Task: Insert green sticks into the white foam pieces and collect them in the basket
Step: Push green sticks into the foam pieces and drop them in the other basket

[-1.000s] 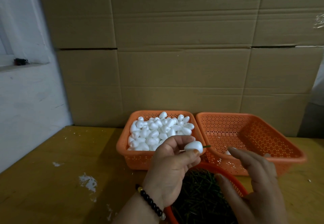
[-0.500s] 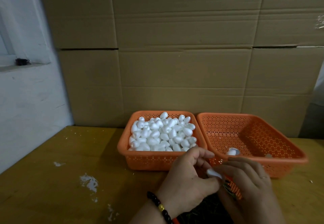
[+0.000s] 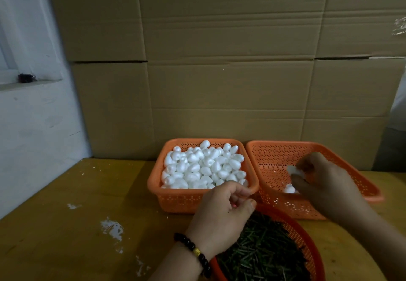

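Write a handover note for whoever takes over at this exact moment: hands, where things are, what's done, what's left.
Right hand pinches a foam piece over the right basket; whether its stick is in cannot be seen.
Left hand holds nothing, curled near the stick basket.
One foam piece already lies in the right basket.
Left basket is full of bare foam.
Left: drop this piece, then stick and collect the rest.

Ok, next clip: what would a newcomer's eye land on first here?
First, the left orange basket at the table's back, heaped with white foam pieces. Next, the right hand holding a foam piece over the nearly empty right basket, where one more piece lies. In front, the left hand hovers by a round basket of green sticks.
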`<state>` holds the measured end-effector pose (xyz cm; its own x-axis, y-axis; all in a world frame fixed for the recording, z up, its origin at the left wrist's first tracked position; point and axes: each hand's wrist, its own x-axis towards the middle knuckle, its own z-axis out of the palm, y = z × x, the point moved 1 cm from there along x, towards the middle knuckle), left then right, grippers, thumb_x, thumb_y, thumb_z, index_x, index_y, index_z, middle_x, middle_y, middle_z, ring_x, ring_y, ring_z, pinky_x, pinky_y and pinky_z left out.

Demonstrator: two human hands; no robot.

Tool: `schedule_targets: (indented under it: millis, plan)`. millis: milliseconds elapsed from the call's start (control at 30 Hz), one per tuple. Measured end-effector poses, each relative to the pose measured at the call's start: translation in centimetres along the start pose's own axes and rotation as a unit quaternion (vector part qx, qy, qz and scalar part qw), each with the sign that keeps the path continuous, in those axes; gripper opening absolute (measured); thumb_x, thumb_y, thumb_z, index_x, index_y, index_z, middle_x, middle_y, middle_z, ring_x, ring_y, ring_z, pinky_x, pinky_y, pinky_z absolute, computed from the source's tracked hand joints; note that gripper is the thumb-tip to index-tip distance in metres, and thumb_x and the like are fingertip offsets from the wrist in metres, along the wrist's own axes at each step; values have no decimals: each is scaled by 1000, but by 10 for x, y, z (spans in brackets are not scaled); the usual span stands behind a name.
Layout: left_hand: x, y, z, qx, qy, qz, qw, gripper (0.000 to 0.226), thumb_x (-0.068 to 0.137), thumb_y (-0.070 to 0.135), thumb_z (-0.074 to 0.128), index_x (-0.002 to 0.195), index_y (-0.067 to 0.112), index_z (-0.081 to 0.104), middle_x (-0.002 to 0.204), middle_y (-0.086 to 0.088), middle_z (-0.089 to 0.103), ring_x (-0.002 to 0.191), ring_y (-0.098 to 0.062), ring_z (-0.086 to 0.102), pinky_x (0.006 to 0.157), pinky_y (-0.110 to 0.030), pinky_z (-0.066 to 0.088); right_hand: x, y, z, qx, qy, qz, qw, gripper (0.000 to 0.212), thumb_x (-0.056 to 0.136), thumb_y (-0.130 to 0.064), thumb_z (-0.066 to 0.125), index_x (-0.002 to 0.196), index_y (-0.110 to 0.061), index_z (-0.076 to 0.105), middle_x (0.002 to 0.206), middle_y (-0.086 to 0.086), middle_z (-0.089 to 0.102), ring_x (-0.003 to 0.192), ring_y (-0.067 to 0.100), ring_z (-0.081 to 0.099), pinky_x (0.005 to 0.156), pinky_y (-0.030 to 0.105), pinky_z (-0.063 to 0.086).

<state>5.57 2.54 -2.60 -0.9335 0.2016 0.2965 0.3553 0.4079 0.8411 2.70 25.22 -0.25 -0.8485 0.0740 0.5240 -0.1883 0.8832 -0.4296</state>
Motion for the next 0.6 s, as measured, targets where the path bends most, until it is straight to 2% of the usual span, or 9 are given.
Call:
schedule_targets:
  millis: [67, 200, 333, 400, 467, 533, 600]
  plan:
    - [1, -1, -1, -7, 16, -1, 1000, 8, 86, 32, 67, 92, 37, 64, 85, 17, 64, 80, 3, 59, 69, -13, 50, 24, 14, 5, -32, -80, 35, 996, 19, 82, -37, 64, 93, -28, 51, 84, -10, 58, 72, 7, 57, 64, 32, 54]
    - [2, -2, -2, -24, 33, -1, 999, 9, 85, 29, 69, 87, 37, 64, 83, 15, 64, 76, 5, 59, 65, -10, 48, 54, 34, 20, -57, -249, 125, 959, 12, 83, -24, 69, 88, -18, 60, 85, 0, 62, 77, 13, 59, 64, 24, 49]
    - [3, -4, -2, -25, 39, -1, 999, 10, 84, 28, 70, 87, 36, 64, 80, 19, 64, 72, 5, 58, 62, -10, 47, 60, 47, 31, -106, -290, 162, 937, 8, 83, -20, 68, 85, -13, 64, 86, 3, 65, 79, 15, 60, 63, 22, 47]
    - [4, -5, -3, -22, 42, 3, 999, 12, 83, 27, 69, 85, 38, 64, 80, 24, 63, 70, 5, 58, 62, -9, 47, 61, 49, 34, -134, -278, 160, 938, 14, 84, -24, 67, 92, -13, 64, 91, 3, 65, 82, 15, 60, 71, 27, 51]
    - [5, -7, -4, -23, 46, 2, 999, 15, 84, 25, 69, 83, 38, 63, 80, 27, 62, 65, 5, 56, 60, -10, 48, 59, 45, 33, -165, -218, 145, 951, 24, 86, -34, 63, 103, -17, 63, 97, 1, 65, 87, 17, 60, 82, 39, 53]
    - [6, -9, -6, -19, 48, 0, 999, 18, 85, 20, 68, 83, 37, 64, 79, 27, 62, 62, 4, 55, 59, -11, 49, 51, 33, 26, -162, -90, 109, 977, 27, 87, -35, 61, 110, -22, 61, 103, 1, 66, 91, 21, 61, 85, 43, 50]
    - [9, -9, -10, 1, 55, 3, 998, 19, 86, 18, 66, 84, 37, 64, 78, 22, 63, 65, 5, 56, 59, -10, 47, 32, 12, 17, -99, 27, 18, 995, 22, 85, -25, 64, 106, -19, 64, 102, 3, 67, 91, 24, 61, 81, 42, 51]
